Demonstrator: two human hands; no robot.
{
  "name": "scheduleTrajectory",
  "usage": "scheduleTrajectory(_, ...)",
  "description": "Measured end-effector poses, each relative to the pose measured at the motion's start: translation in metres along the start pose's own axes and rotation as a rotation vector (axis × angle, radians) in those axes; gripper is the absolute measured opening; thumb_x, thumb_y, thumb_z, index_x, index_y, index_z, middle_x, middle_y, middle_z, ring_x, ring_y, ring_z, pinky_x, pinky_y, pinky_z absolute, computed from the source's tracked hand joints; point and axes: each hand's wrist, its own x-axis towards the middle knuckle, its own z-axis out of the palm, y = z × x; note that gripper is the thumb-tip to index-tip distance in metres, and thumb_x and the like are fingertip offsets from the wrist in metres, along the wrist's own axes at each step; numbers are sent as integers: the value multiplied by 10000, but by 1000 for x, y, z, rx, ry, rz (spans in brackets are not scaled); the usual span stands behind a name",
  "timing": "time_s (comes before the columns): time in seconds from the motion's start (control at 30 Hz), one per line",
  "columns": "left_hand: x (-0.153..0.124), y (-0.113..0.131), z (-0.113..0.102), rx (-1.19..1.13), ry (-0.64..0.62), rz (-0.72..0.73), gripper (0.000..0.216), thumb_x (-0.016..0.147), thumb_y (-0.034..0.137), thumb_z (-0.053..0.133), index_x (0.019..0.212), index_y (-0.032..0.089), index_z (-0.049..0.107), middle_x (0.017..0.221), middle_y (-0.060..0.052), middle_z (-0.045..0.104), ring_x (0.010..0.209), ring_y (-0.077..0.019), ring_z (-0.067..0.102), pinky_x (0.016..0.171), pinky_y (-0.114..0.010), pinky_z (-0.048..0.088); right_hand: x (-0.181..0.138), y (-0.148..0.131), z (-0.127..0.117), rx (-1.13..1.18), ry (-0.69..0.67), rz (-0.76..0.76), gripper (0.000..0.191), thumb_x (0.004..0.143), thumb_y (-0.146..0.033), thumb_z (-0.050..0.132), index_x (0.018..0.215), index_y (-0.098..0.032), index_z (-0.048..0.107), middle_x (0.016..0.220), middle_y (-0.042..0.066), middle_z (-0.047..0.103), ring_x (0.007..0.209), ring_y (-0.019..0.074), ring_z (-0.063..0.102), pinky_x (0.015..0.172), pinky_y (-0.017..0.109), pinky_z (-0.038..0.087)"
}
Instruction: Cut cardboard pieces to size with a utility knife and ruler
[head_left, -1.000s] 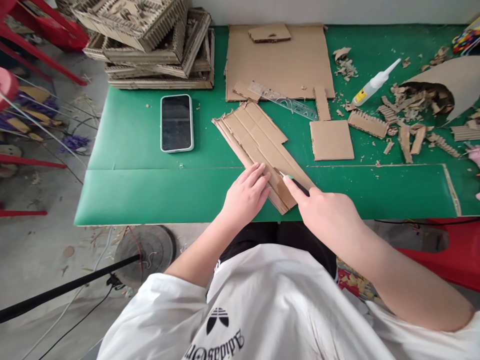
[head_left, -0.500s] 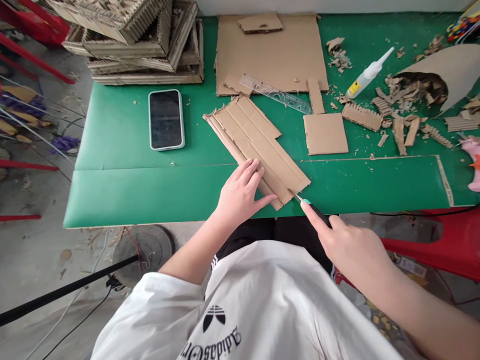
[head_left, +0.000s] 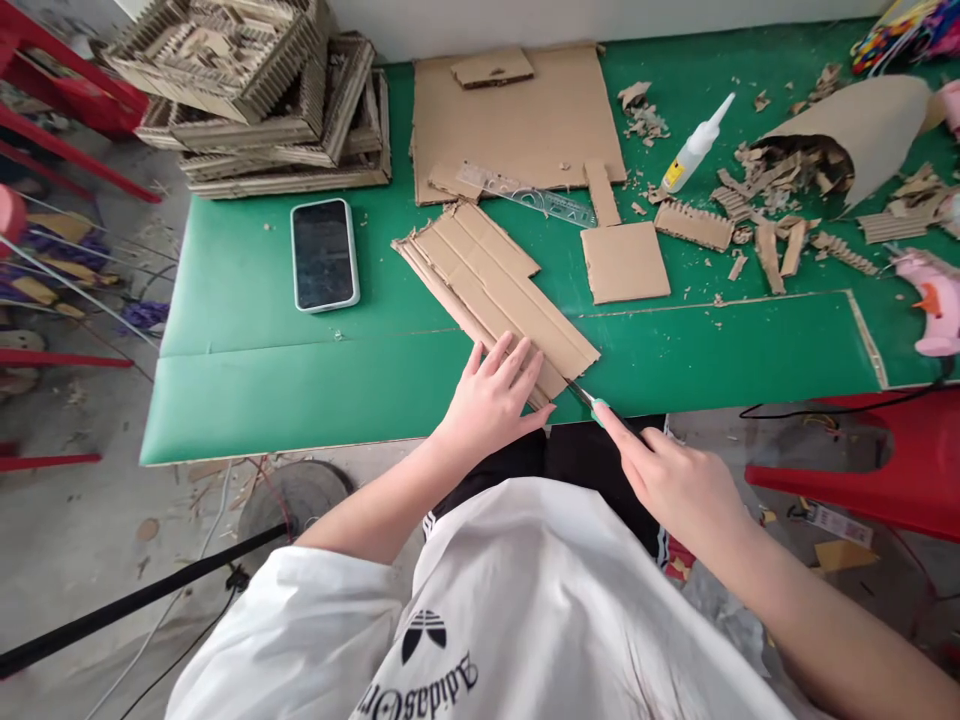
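A creased cardboard piece lies slantwise on the green table near its front edge. My left hand presses flat on its lower part with the fingers spread. In my right hand is a utility knife, the index finger stretched along its handle. The blade tip touches the near end of the cardboard, to the right of my left thumb. A clear plastic ruler and a small cardboard square lie just beyond the piece.
A phone lies left, before stacked cardboard frames. Behind is a large cardboard sheet. To the right are a glue bottle, cardboard scraps, a cardboard cone and a pink glue gun. A red stool stands below.
The view has shifted a little, so the table things appear further left. My left hand has spread its fingers more. The knife stays at the near end of the cardboard.
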Motion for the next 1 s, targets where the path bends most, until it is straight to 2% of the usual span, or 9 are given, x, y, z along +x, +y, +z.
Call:
scheduleTrajectory(0.1, -1, -3, 0, 5, 91, 165, 350, 888, 363, 516, 1093, 104, 633, 1084, -171, 677, 1042, -300, 641, 787, -390, 573, 1, 0, -3, 25, -16, -5, 546, 844, -140, 476, 1369, -285, 445, 548, -47, 471, 369, 81, 435, 393, 268, 218)
scheduleTrajectory(0.17, 1, -7, -4, 4, 130, 303, 243, 894, 306, 521, 970, 130, 671, 958, -131, 719, 920, -253, 693, 632, -288, 595, 2, 1, -6, 68, -24, 3, 532, 851, -147, 475, 1365, -285, 454, 551, -45, 475, 381, 90, 448, 393, 273, 216)
scheduleTrajectory(0.3, 17, -14, -31, 15, 210, 529, 137, 864, 199, 565, 791, 178, 679, 811, -59, 739, 789, -217, 718, 488, -218, 568, 2, 5, -15, 254, 13, 48, 505, 895, -193, 443, 1395, -259, 414, 576, -46, 507, 423, 107, 474, 412, 278, 258)
scheduleTrajectory(0.37, 29, -18, -51, -4, 244, 572, 110, 846, 189, 589, 787, 196, 682, 795, -39, 740, 757, -213, 720, 464, -217, 560, 4, 8, -23, 395, 59, 74, 502, 914, -203, 426, 1413, -237, 379, 628, -37, 555, 481, 110, 512, 449, 262, 314)
scheduleTrajectory(0.5, 55, -25, -91, 4, 335, 502, 66, 822, 223, 631, 846, 229, 691, 806, -10, 738, 734, -206, 718, 474, -234, 564, 15, 13, -47, 557, 167, 135, 514, 923, -217, 431, 1428, -231, 335, 739, -6, 628, 535, 112, 528, 501, 247, 373)
scheduleTrajectory(0.7, 91, -28, -132, 58, 632, 382, 100, 853, 213, 602, 885, 236, 693, 757, 19, 719, 676, -135, 698, 583, -217, 553, 53, 24, -96, 482, 367, 196, 503, 915, -233, 423, 1415, -215, 363, 685, -1, 598, 499, 111, 478, 492, 251, 384)
scheduleTrajectory(0.87, 105, -39, -138, 104, 964, 252, 132, 879, 217, 573, 941, 226, 689, 712, 11, 700, 610, -97, 648, 577, -204, 498, 90, 31, -126, 394, 423, 169, 497, 916, -246, 363, 1413, -243, 370, 651, 1, 587, 515, 121, 506, 513, 255, 393)
scheduleTrajectory(0.93, 106, -49, -133, 48, 985, 136, 162, 901, 276, 541, 984, 234, 674, 760, -5, 694, 666, -114, 649, 616, -228, 504, 106, 29, -134, 350, 372, 167, 513, 915, -253, 353, 1427, -253, 343, 656, 6, 594, 553, 143, 539, 535, 267, 401)
scheduleTrajectory(1.0, 106, -60, -126, -58, 920, 30, 237, 897, 394, 529, 1041, 244, 643, 886, -32, 685, 824, -157, 658, 737, -273, 522, 120, 24, -139, 309, 294, 177, 535, 917, -251, 344, 1449, -266, 294, 674, 9, 605, 586, 159, 562, 550, 276, 398)
